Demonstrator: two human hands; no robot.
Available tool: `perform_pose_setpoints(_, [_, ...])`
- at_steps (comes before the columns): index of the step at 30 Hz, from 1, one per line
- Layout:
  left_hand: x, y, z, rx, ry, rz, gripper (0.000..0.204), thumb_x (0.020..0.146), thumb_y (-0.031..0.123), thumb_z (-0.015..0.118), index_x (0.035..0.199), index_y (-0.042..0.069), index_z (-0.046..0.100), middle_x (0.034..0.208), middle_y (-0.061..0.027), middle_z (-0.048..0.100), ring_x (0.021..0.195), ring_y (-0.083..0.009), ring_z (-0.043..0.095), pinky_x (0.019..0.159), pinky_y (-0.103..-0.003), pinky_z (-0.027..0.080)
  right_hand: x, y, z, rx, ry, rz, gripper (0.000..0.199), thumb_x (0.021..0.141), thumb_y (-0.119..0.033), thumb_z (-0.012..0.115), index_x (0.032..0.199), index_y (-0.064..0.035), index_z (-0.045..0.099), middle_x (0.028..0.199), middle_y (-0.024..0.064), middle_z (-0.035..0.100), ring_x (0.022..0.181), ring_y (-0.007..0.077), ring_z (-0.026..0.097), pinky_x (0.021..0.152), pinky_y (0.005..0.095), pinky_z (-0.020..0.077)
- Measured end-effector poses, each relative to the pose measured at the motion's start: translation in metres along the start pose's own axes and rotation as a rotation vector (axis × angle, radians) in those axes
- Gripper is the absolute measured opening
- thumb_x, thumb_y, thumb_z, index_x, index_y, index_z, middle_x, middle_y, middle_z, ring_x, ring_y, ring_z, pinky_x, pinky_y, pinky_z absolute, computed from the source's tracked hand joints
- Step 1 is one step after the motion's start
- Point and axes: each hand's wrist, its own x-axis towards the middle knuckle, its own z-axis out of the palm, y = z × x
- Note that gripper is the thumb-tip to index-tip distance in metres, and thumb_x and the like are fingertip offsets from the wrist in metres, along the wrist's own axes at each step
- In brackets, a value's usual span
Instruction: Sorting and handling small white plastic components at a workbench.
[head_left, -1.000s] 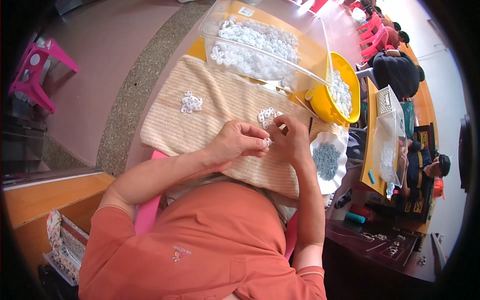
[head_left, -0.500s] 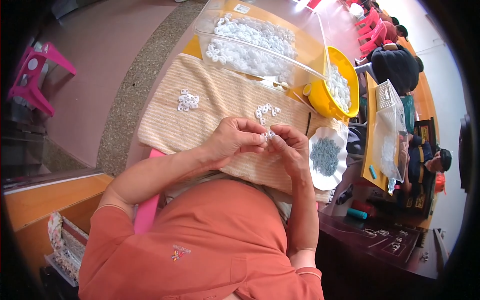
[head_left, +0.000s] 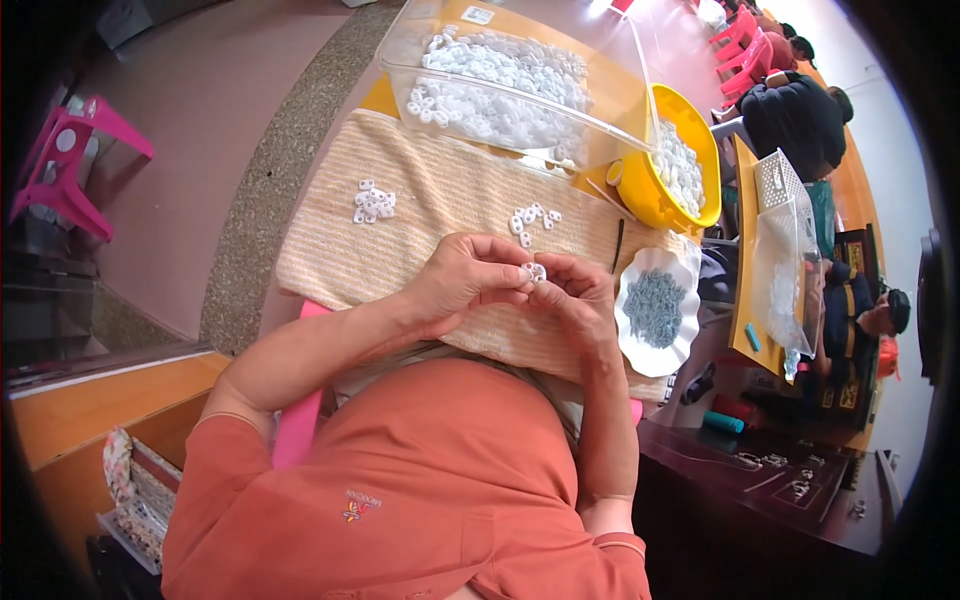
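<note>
My left hand (head_left: pixel 468 280) and my right hand (head_left: pixel 576 295) meet fingertip to fingertip over a beige striped cloth (head_left: pixel 440 205), pinching one small white ring part (head_left: pixel 537 271) between them. Two little heaps of the same white parts lie on the cloth, one at the left (head_left: pixel 373 201) and one just beyond my fingers (head_left: pixel 531 219). A white scalloped dish (head_left: pixel 640 342) holding small grey pieces (head_left: pixel 655 307) sits to the right of my right hand.
A clear plastic tub (head_left: pixel 520 130) full of white parts stands beyond the cloth, with a yellow bowl (head_left: pixel 640 195) of more parts to its right. A thin dark stick (head_left: pixel 618 245) lies by the dish. Other people sit at the far right. A pink stool (head_left: pixel 75 165) stands left.
My hands have drawn back from the small heap toward my body, still closed on a white part. The view has shifted slightly.
</note>
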Motion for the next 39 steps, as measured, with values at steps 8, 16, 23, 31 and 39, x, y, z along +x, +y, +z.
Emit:
perform_pose_setpoints(8, [-0.0015, 0.0019, 0.0018, 0.024, 0.014, 0.009, 0.014, 0.084, 0.002, 0.066, 0.097, -0.002, 0.064, 0.089, -0.0095, 0.067, 0.079, -0.0154, 0.066, 0.072, -0.027, 0.057, -0.0026, 0.0020, -0.0043, -0.047, 0.055, -0.004, 0.032, 0.084, -0.001, 0.067, 0.114, 0.0049, 0.058, 0.094, 0.0118, 0.068, 0.080, 0.0174, 0.067, 0.072, 0.0270, 0.0554])
perform_pose_setpoints(16, [-0.0005, 0.0011, 0.0000, 0.046, 0.032, 0.000, 0.016, 0.083, 0.001, 0.066, 0.098, 0.000, 0.064, 0.090, -0.0099, 0.067, 0.080, -0.0157, 0.066, 0.071, -0.027, 0.057, -0.0025, 0.0041, -0.0056, -0.046, 0.067, -0.044, 0.032, 0.085, -0.002, 0.066, 0.115, 0.0052, 0.057, 0.092, 0.0119, 0.068, 0.080, 0.0174, 0.067, 0.072, 0.0283, 0.0557])
perform_pose_setpoints(23, [-0.0006, 0.0002, -0.0001, 0.048, 0.029, 0.003, 0.016, 0.083, 0.001, 0.067, 0.098, 0.000, 0.064, 0.090, -0.0092, 0.067, 0.081, -0.0155, 0.066, 0.072, -0.027, 0.057, -0.0019, 0.0072, -0.0058, -0.021, 0.078, -0.046, 0.032, 0.084, -0.002, 0.066, 0.115, 0.0050, 0.057, 0.092, 0.0121, 0.068, 0.079, 0.0182, 0.067, 0.072, 0.0299, 0.0565])
perform_pose_setpoints(31, [-0.0014, 0.0010, 0.0025, 0.066, 0.057, 0.004, 0.014, 0.083, 0.001, 0.066, 0.096, -0.002, 0.064, 0.090, -0.0099, 0.067, 0.081, -0.0159, 0.066, 0.073, -0.026, 0.057, -0.0017, 0.0099, -0.0095, -0.051, 0.082, -0.066, 0.033, 0.084, -0.002, 0.067, 0.114, 0.0048, 0.058, 0.090, 0.0112, 0.067, 0.075, 0.0157, 0.066, 0.071, 0.0291, 0.0566])
perform_pose_setpoints(39, [-0.0006, -0.0012, 0.0010, 0.056, 0.054, 0.011, 0.015, 0.082, 0.000, 0.067, 0.096, -0.002, 0.064, 0.090, -0.0099, 0.067, 0.080, -0.0158, 0.066, 0.071, -0.026, 0.058, -0.0012, 0.0093, -0.0057, -0.029, 0.098, -0.066, 0.033, 0.084, -0.002, 0.067, 0.114, 0.0047, 0.058, 0.088, 0.0100, 0.067, 0.074, 0.0146, 0.065, 0.071, 0.0283, 0.0563])
